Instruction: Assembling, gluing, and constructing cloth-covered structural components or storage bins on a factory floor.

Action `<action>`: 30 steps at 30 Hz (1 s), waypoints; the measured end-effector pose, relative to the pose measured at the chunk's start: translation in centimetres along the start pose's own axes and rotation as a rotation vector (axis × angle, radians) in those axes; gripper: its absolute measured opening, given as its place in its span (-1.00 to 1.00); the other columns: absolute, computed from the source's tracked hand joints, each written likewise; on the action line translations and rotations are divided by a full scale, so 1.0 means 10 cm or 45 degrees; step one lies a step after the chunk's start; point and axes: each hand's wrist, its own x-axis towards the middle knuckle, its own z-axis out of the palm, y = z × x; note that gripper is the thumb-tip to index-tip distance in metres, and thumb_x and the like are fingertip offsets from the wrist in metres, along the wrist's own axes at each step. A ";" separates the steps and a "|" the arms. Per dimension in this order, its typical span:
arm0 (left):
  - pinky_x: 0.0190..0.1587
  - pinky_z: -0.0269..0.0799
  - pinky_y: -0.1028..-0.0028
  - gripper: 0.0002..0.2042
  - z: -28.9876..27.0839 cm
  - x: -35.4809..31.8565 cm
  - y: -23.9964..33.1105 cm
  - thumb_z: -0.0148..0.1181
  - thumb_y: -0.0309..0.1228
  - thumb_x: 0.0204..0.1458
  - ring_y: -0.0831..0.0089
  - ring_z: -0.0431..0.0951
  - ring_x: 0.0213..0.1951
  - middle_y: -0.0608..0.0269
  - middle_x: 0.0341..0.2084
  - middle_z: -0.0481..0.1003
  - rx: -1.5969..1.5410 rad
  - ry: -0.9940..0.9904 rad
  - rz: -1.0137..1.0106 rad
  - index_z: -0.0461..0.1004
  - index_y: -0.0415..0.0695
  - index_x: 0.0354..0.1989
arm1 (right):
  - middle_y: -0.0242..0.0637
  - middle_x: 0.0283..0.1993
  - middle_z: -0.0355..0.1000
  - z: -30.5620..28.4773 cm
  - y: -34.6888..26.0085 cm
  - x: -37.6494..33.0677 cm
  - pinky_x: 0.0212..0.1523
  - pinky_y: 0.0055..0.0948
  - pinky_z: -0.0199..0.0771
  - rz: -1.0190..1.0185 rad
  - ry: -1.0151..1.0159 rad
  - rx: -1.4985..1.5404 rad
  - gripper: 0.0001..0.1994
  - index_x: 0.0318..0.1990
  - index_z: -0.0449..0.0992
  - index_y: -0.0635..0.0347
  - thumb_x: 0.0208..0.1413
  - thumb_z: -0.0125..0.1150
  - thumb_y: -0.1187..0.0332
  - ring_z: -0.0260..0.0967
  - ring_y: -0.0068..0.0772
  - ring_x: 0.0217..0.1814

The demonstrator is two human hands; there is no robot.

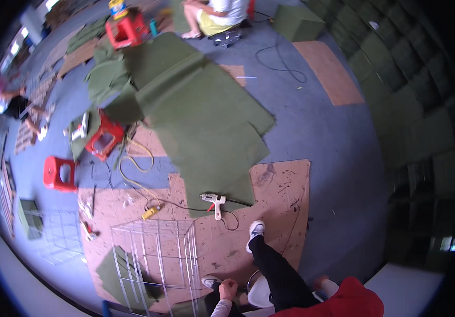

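Observation:
My left hand is over my lap at the bottom, its fingers curled together; whatever they may hold is too small to make out. My right hand is beside my right thigh, blurred and partly covered by my red clothing, so its fingers do not show clearly. Left of my left hand stands a wire frame shaped like a box, with a green sheet seen through its bars. A white glue gun lies beyond my feet on the near end of a large green fabric sheet.
Brown cardboard covers the floor around me. A yellow power strip and cables lie ahead. Red stools stand at the left. Stacked green blocks line the right side. Another person sits at the far end; one more is far left.

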 end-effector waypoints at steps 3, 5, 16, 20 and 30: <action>-0.36 0.42 0.39 -0.85 -0.30 -0.03 0.60 0.16 -0.39 -0.28 0.25 0.53 -0.45 0.05 -0.57 0.49 0.161 0.016 0.141 0.52 -0.17 -0.51 | -0.28 -0.35 0.46 0.37 0.15 -0.74 -0.26 -0.25 0.42 0.172 -0.019 0.696 -0.79 -0.33 0.50 0.14 -0.07 0.10 0.24 0.42 -0.35 -0.28; -0.38 0.42 0.40 -0.86 -0.55 -0.02 0.96 0.21 -0.38 -0.27 0.31 0.54 -0.48 0.11 -0.58 0.51 0.243 0.043 0.024 0.55 -0.15 -0.52 | -0.29 -0.36 0.46 0.44 0.26 -1.02 -0.26 -0.27 0.42 0.357 0.022 1.314 -0.80 -0.35 0.51 0.10 -0.09 0.09 0.23 0.42 -0.36 -0.30; -0.59 0.40 0.57 -0.88 -1.16 0.51 2.60 0.15 -0.42 -0.25 0.54 0.47 -0.71 0.24 -0.79 0.46 0.182 0.298 -0.188 0.55 -0.19 -0.64 | -0.26 -0.46 0.46 -2.70 2.00 -1.33 -0.53 -0.39 0.44 0.196 0.900 1.930 -0.73 -0.39 0.48 0.20 0.05 -0.01 0.18 0.42 -0.37 -0.50; -0.45 0.49 0.50 -0.86 -0.90 0.61 3.03 0.17 -0.39 -0.25 0.44 0.53 -0.64 0.16 -0.73 0.49 0.151 0.274 -0.497 0.54 -0.20 -0.55 | -0.26 -0.35 0.46 -5.38 1.83 -2.24 -0.42 -0.53 0.44 -0.742 1.227 2.412 -0.73 -0.24 0.40 0.20 0.01 0.12 0.20 0.46 -0.40 -0.35; -0.35 0.44 0.37 -0.86 -0.84 2.33 4.71 0.15 -0.37 -0.29 0.38 0.54 -0.36 0.19 -0.47 0.53 1.226 -0.033 -0.428 0.55 -0.09 -0.51 | -0.41 -0.39 0.44 -8.04 2.44 -2.68 -0.49 -0.57 0.36 -0.665 0.870 1.344 -0.76 -0.24 0.43 0.12 0.03 0.06 0.18 0.41 -0.58 -0.40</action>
